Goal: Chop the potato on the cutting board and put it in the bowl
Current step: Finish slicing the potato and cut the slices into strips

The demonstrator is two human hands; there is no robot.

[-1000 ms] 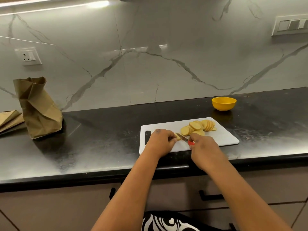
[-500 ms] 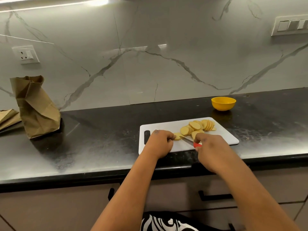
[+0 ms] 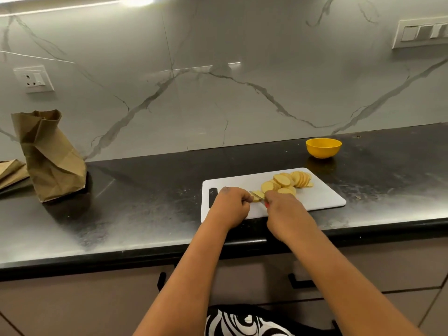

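Left hand point(image 3: 231, 203) is curled down on the small leftover yellow potato end-piece point(image 3: 257, 196), fingertips pinning it to the white rectangular plastic cutting board point(image 3: 322, 198). Right hand point(image 3: 283, 209) sits just beside it, fist wrapped round the red-handled knife point(image 3: 263, 201); only a sliver of red handle & a bit of blade show between the two hands, blade laid against the potato piece. Hands nearly touching, both forearms reaching in from the bottom of the head view, wrists over the board's near edge.

Behind the right hand, a fanned pile of pale yellow round potato slices point(image 3: 288, 181) lies on the board's far half, overlapping, some leaning on edge. Beyond the board's far right corner, well apart from the hands, the small round yellow bowl point(image 3: 323, 147) stands upright on the black polished stone countertop point(image 3: 145, 202); its inside isn't visible from this angle, can't tell what's in it.

Far left on the counter: a crumpled brown paper bag point(image 3: 49, 156), standing, w/ another flattened brown paper bag point(image 3: 11, 169) beside it at the frame edge. Grey-veined marble backsplash point(image 3: 218, 81) behind, white wall socket point(image 3: 34, 78) left, white switch plate point(image 3: 420, 32) upper right. Nothing lies between the board & the bowl.
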